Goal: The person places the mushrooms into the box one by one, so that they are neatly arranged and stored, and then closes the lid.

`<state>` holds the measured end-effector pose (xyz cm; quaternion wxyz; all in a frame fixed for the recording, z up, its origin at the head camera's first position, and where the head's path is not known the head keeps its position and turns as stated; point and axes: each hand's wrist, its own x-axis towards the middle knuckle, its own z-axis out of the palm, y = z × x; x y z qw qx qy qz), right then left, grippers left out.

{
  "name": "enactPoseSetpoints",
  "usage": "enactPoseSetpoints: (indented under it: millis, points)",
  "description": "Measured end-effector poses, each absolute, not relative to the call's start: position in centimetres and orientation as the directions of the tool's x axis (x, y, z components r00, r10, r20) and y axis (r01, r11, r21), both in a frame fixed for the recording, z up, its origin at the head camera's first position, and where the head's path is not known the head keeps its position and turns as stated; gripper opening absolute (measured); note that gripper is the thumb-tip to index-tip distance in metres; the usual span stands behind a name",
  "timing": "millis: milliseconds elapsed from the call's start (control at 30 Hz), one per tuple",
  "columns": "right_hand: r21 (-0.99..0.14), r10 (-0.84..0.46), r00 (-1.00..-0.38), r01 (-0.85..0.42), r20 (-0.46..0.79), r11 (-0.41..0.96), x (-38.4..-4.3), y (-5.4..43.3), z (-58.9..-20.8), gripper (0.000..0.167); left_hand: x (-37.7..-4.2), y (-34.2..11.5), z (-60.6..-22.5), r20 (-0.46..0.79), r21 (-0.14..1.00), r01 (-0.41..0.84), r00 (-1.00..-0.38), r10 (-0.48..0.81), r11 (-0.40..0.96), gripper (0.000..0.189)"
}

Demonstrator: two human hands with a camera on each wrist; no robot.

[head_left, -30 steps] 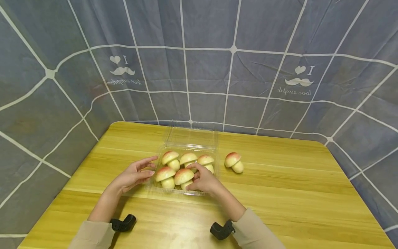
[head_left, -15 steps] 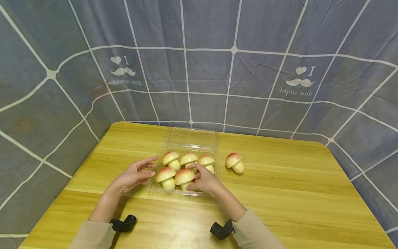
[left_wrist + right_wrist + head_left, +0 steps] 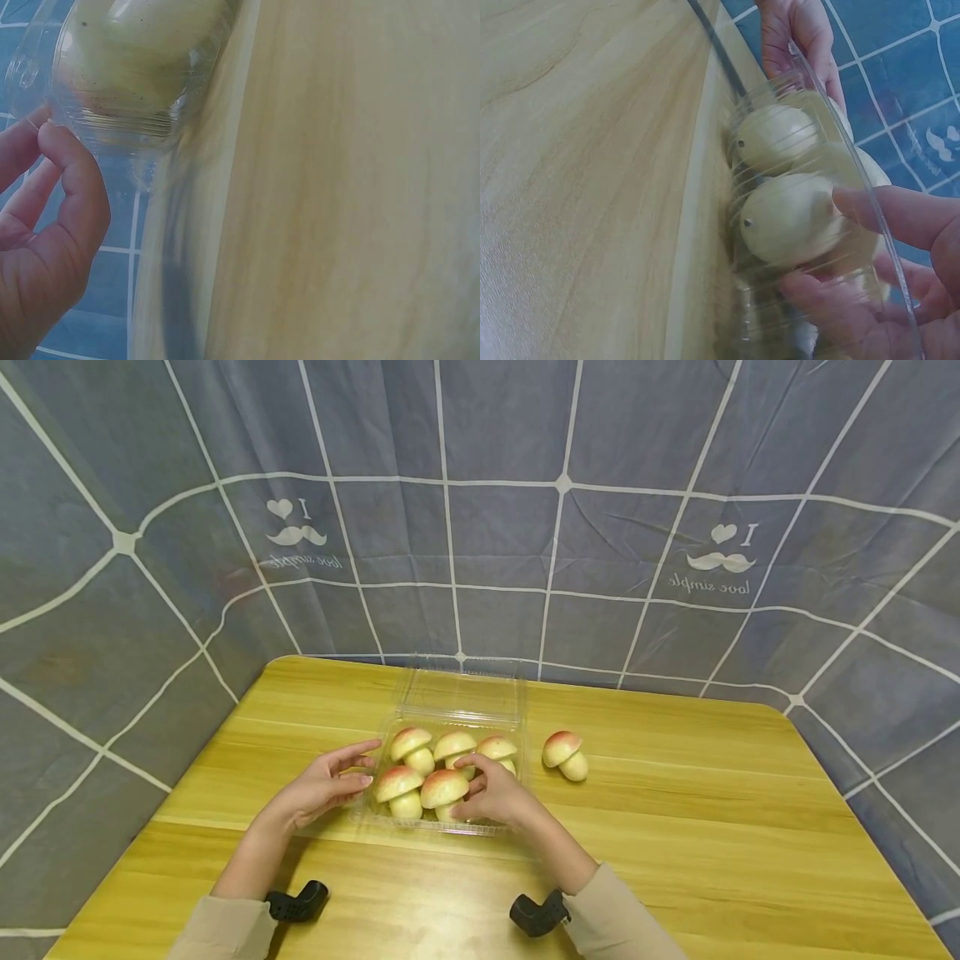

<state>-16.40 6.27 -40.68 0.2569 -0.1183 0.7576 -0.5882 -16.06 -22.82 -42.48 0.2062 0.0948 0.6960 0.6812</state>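
A clear plastic clamshell box (image 3: 435, 825) stands on the table with its lid raised at the back. Inside are several toy mushrooms with pale stems and reddish-yellow caps, three in the back row and two in front. My left hand (image 3: 318, 789) is at the box's left side; the left wrist view has thumb and finger pinching its rim. My right hand (image 3: 497, 793) reaches into the box. Its thumb and fingers grip the front-row mushroom (image 3: 444, 787) nearest it, thumb low by the stem. Beside that stands the other front mushroom (image 3: 400, 785).
One more toy mushroom (image 3: 565, 755) lies on the wooden table (image 3: 712, 810), right of the box. The open lid (image 3: 461, 693) leans back near the table's far edge. A grey checked curtain (image 3: 502, 535) hangs behind and along both sides.
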Motion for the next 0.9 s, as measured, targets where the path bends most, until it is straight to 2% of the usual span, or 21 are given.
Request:
enactPoseSetpoints:
  millis: [533, 900]
  points:
    - [-0.937, -0.484, -0.842, 0.07, -0.239, 0.341, -16.5, 7.3, -40.0, 0.063, -16.1, -22.9, -42.7, -0.159, 0.987, -0.154, -0.897, 0.413, 0.045, 0.065]
    - [-0.953, -0.475, -0.859, 0.046, -0.19, 0.298, -16.8, 8.8, -39.1, 0.058, -16.2, -22.9, -42.7, -0.161, 0.987, -0.153, -0.898, 0.41, 0.052, 0.064]
